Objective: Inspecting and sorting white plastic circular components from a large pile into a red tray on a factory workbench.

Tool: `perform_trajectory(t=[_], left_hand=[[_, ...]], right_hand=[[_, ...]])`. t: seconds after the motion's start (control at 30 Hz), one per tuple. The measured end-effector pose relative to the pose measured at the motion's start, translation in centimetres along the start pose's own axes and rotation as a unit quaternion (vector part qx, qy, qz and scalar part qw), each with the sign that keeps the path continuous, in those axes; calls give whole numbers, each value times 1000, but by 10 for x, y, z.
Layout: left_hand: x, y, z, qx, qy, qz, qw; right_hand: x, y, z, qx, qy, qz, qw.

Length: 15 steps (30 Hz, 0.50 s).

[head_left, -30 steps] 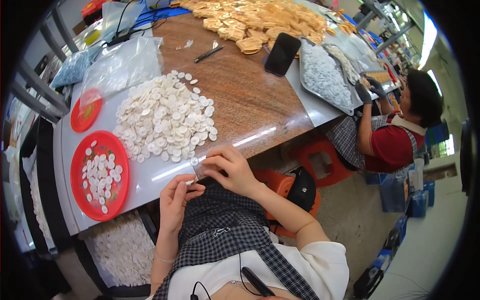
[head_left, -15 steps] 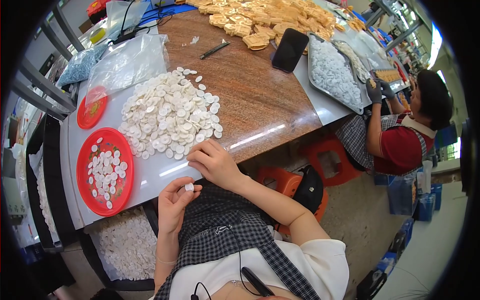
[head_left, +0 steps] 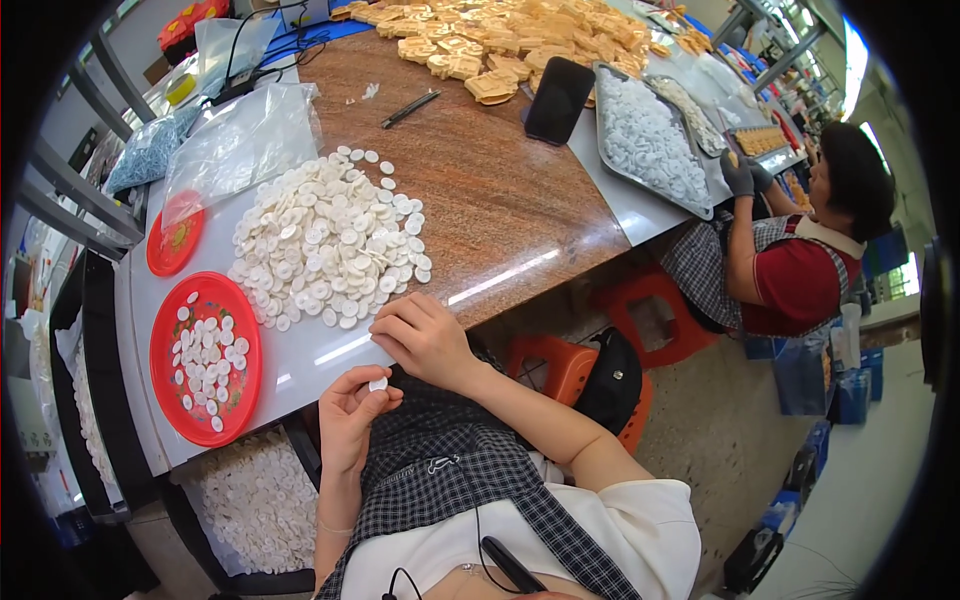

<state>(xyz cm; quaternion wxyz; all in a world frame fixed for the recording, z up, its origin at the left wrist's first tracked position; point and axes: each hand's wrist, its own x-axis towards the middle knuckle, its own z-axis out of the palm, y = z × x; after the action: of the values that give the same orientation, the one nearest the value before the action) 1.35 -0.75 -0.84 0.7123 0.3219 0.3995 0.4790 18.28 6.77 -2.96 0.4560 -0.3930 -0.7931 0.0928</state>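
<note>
Between the thumb and fingers of my left hand (head_left: pixel 350 408) is a small round white disc (head_left: pixel 378 384), held at the table's front edge. My right hand (head_left: pixel 423 338) rests close by with its fingers bent down toward the table edge; whether anything is under its fingertips is hidden. Just beyond it spreads a large heap of white discs (head_left: pixel 325 240). To the left, a red plate (head_left: pixel 245 400) carries several similar discs, spread loosely over its floral middle.
A smaller red dish (head_left: pixel 163 262) lies under a clear plastic bag (head_left: pixel 245 140). A pen (head_left: pixel 410 109), a phone (head_left: pixel 558 100), tan moulded pieces (head_left: pixel 500 45) and a tray (head_left: pixel 708 210) of whitish pieces lie farther off. Below the table is a bin of discs (head_left: pixel 255 500). A gloved co-worker (head_left: pixel 800 250) sits right.
The view has shifted slightly, so the table and its contents sit a little differently. My left hand keeps its pinch on the disc, and my right hand stays near the heap.
</note>
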Motion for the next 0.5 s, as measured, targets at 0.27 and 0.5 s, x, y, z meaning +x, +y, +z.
perform_trajectory(t=[0.27,0.5], left_hand=[[-3,0,2,25,27,-3,999],[-1,1,1,27,5,-4,1000]], right_hand=[[0,-2,4,10,15,-3,1000],[-1,0,1,-1,17,-1,1000]])
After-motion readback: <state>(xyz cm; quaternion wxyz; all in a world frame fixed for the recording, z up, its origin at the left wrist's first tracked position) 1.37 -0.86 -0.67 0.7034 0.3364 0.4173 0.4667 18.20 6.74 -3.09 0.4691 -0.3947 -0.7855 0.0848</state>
